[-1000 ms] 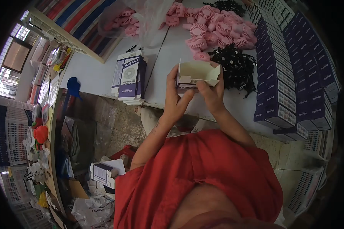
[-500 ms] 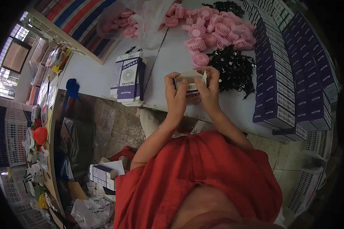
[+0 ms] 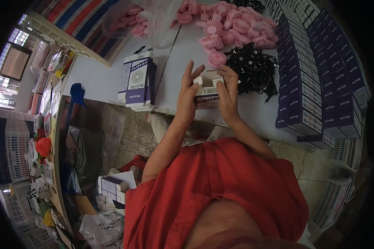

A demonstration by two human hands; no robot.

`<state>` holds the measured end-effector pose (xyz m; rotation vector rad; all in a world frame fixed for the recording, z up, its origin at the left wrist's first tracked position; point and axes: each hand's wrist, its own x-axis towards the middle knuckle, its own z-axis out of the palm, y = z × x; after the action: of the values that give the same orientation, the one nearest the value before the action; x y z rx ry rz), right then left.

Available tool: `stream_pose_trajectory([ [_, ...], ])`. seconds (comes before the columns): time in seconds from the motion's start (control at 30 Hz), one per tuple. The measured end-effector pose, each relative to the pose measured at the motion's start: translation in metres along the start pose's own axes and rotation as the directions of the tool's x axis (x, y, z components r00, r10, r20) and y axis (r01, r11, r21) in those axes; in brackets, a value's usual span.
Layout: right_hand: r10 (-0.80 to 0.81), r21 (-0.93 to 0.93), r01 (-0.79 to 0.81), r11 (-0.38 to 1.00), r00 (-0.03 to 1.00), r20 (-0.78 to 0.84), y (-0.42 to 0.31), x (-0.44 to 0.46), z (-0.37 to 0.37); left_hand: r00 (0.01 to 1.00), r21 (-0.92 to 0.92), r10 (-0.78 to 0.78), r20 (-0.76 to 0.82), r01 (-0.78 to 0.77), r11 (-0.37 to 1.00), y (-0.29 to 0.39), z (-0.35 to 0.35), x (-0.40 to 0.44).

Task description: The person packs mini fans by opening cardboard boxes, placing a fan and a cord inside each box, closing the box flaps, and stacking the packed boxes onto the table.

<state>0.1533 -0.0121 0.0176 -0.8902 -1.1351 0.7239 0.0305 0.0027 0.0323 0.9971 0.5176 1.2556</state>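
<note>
A small white and purple carton (image 3: 207, 98) stands between my two hands near the table's front edge, its top open and its flaps raised. My left hand (image 3: 187, 98) bears on its left side, thumb at a flap and fingers stretched upward. On the other side my right hand (image 3: 228, 93) grips the carton with bent fingers, its thumb along the flap. The inside of the carton is mostly hidden. Just beyond lie pink handheld fans (image 3: 217, 59) in a heap and a tangle of black cables (image 3: 253, 68).
Flattened mini-fan cartons (image 3: 139, 81) are stacked at the left of the table (image 3: 170, 83). Rows of purple boxes (image 3: 299, 83) line the right side. A clear plastic bag (image 3: 156, 29) lies at the back. Another carton (image 3: 112, 186) is low at the left.
My left fingers have unbent and stretched upward from around the carton. The flaps have spread apart, and the carton's purple front shows more.
</note>
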Motion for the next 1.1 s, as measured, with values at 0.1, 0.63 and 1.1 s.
stream_pose_trajectory([
  [0.1, 0.077, 0.048, -0.084, 0.995, 0.989, 0.130, -0.003, 0.005, -0.007, 0.999, 0.207, 0.030, 0.010, -0.031, 0.978, -0.003, -0.005, 0.001],
  [0.63, 0.337, -0.403, -0.090, 0.911, 0.726, 0.599, -0.029, 0.061, -0.044, 0.942, 0.762, -0.300, 0.149, 0.085, 0.643, 0.008, -0.033, -0.003],
  [1.1, 0.417, 0.309, -0.651, 0.693, 0.712, 0.565, 0.001, 0.041, -0.035, 0.974, 0.660, 0.173, -0.146, -0.035, 0.750, 0.018, -0.037, 0.002],
])
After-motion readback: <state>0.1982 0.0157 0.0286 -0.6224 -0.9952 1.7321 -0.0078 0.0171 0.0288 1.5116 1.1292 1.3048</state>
